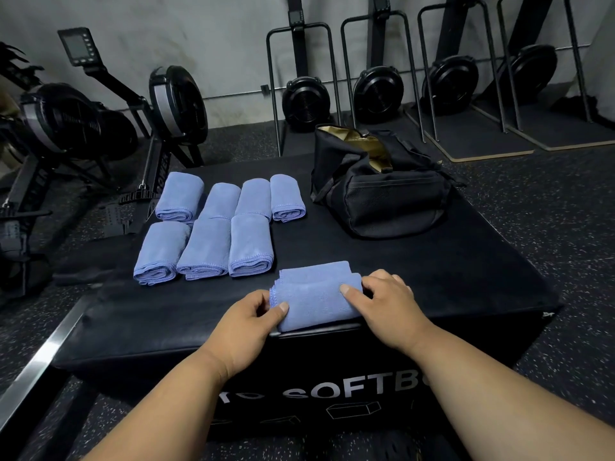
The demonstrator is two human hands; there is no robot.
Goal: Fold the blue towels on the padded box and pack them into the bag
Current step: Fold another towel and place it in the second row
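Left hand (248,322) and right hand (387,304), fingers curled, grip a folded blue microfibre towel (316,296) at the near edge of the black padded box (432,261), lettered "SOFTB…". Seven folded blue towels (213,224) lie beyond, left of the open black duffel bag (382,191).

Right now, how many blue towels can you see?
8. Four folded in a back row, three in front, one held by the left hand and right hand.
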